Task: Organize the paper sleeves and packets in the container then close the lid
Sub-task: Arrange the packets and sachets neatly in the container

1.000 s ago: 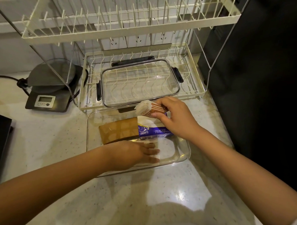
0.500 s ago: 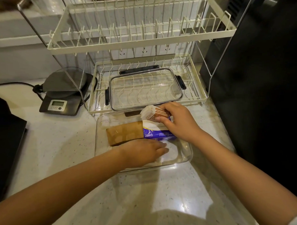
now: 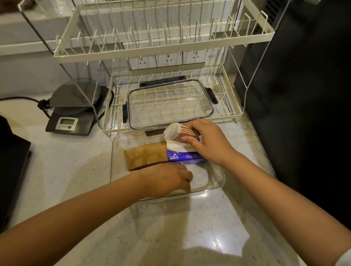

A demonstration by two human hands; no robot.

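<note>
A clear plastic container stands on the counter in front of me. Inside it lie a stack of brown paper sleeves and a purple and white packet, side by side. My right hand grips a bundle of thin white and brown packets above the container's far edge. My left hand rests inside the container near its front wall, fingers curled down onto a pale item that it mostly hides. The clear lid with dark clips lies on the lower shelf of the rack.
A cream wire dish rack with two shelves stands behind the container. A grey kitchen scale with a cable sits to the left. A dark appliance fills the right side, and a black object is at the left edge.
The view has shifted so the container sits lower and further right. My left hand's fingers have curled in closer to the front wall. My right hand still holds the bundle in the same spot.
</note>
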